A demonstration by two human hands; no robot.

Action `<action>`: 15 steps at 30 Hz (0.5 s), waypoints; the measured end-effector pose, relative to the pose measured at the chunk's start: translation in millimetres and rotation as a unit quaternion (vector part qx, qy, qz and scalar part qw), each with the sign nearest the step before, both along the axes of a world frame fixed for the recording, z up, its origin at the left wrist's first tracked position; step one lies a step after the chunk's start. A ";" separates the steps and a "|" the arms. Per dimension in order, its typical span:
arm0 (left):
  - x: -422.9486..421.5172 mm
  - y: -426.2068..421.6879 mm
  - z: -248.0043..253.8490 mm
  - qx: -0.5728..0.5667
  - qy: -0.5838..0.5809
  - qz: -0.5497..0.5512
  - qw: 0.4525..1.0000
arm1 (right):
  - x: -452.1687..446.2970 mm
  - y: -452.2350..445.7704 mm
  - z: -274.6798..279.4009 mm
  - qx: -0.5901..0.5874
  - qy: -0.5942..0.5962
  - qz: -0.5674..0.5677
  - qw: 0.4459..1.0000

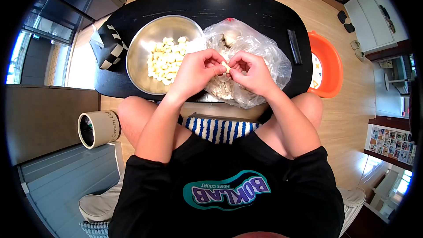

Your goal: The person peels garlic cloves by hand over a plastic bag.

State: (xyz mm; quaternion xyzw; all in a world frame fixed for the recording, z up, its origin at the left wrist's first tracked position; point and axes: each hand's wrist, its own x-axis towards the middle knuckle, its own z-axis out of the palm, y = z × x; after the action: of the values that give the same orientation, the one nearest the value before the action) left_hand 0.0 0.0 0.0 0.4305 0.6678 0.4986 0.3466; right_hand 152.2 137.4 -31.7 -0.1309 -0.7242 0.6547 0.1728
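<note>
Pale clove (225,66) between left hand (199,71) and right hand (252,72), above plastic bag (269,61).

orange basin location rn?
Head view, right side: the orange basin sits just beyond the right end of the black table, nearest the dark strip lying on the tabletop.

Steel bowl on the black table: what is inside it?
The steel bowl holds a heap of pale, peeled cloves, apparently garlic. The left hand covers part of its right side, and the top cloves hide whatever lies beneath.
</note>
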 end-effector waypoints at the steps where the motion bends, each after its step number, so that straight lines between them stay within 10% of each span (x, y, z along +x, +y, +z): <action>1: 0.0 0.0 0.3 -0.001 0.000 0.001 1.000 | 0.0 -0.2 0.1 -0.007 0.000 0.001 1.000; 15: -1.4 -1.0 2.3 -0.007 -0.028 -0.008 1.000 | -1.5 -1.3 0.8 -0.037 0.001 0.014 0.999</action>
State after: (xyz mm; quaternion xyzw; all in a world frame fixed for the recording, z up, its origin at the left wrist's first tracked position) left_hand -1.4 -1.0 2.3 0.4190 0.6576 0.5035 0.3721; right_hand 150.7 136.1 -30.9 -0.1267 -0.7011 0.6835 0.1592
